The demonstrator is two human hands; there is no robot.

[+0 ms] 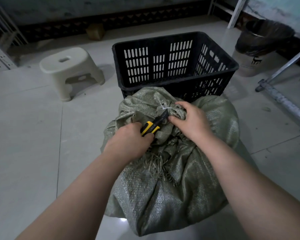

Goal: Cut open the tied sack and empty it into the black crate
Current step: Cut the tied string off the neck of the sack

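Note:
A full grey-green woven sack stands on the tiled floor in front of me, its neck bunched and bound with a white tie. My left hand grips a yellow and black utility knife, whose tip points up at the tie. My right hand grips the bunched neck just right of the tie. Directly behind the sack stands the black slotted crate, and nothing shows inside it.
A cream plastic stool stands to the left of the crate. A lined waste bin is at the back right. A metal frame leg runs across the floor on the right. A wall and shelving close the back.

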